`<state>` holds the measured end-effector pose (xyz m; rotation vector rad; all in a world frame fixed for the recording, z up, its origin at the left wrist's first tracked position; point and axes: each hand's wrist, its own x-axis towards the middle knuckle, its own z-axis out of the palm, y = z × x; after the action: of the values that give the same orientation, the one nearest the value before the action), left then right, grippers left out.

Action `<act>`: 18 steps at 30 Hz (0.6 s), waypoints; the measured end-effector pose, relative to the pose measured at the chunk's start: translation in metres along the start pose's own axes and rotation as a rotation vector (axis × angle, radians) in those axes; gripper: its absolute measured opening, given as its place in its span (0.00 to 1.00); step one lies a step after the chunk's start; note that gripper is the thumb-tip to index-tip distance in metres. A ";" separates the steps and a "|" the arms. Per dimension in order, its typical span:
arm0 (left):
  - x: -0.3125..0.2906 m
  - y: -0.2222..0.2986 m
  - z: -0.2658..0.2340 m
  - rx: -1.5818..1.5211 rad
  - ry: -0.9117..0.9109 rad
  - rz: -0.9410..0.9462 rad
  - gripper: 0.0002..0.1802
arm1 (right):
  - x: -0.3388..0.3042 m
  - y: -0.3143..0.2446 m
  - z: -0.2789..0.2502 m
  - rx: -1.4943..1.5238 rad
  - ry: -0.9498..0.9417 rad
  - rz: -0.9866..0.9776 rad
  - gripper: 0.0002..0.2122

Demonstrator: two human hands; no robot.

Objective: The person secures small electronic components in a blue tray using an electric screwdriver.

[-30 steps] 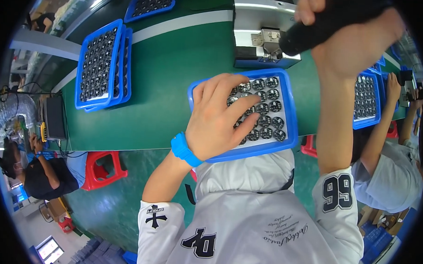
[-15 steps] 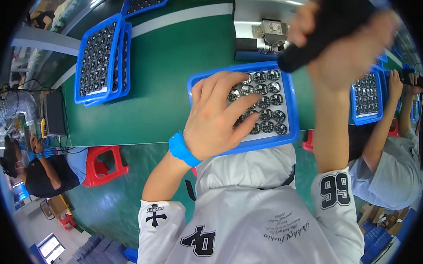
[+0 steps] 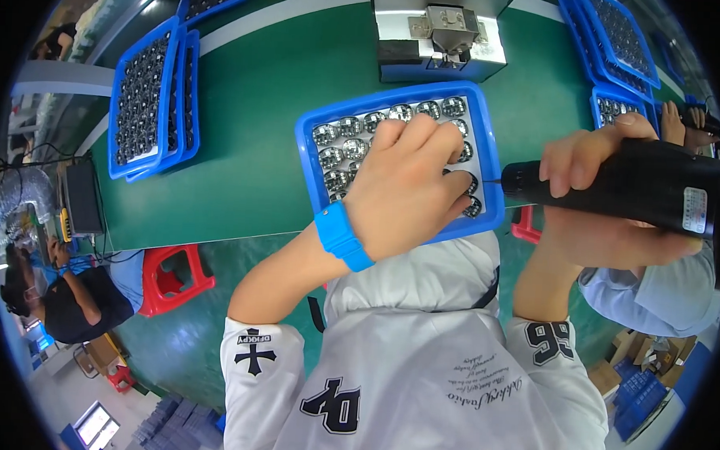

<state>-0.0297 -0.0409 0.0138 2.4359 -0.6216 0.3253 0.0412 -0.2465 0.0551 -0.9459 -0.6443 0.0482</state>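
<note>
In my right hand (image 3: pixel 580 177) is a black electric screwdriver (image 3: pixel 639 183), lying roughly level with its thin bit pointing left at the tray's right side. My left hand (image 3: pixel 413 175), with a blue band at the wrist, reaches over the blue tray (image 3: pixel 305 148). Its fingers are curled down, with thumb and forefinger closed at a round silver-and-black part (image 3: pixel 473 183) by the tray's right edge. The bit's tip is close to this part; contact cannot be made out. Rows of similar faceted round parts (image 3: pixel 355 149) fill the tray, and my left hand hides several of them.
A metal fixture (image 3: pixel 452 30) stands behind the tray on the green table (image 3: pixel 261 102). Filled blue trays are stacked at left (image 3: pixel 114 125) and far right (image 3: pixel 599 67). Co-workers sit on both sides, and a red stool (image 3: pixel 180 278) stands at lower left.
My right hand has brought the screwdriver down from beside the fixture, turning its bit toward the tray. My left hand's fingers have drawn in from spread to curled, toward the right-hand parts.
</note>
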 end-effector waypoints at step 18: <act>0.002 -0.004 -0.004 0.069 -0.049 0.032 0.14 | 0.005 0.013 -0.003 0.003 0.014 -0.022 0.58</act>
<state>-0.0259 -0.0361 0.0160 2.5091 -0.6823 0.3056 0.0497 -0.2398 0.0463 -0.9358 -0.6415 0.0232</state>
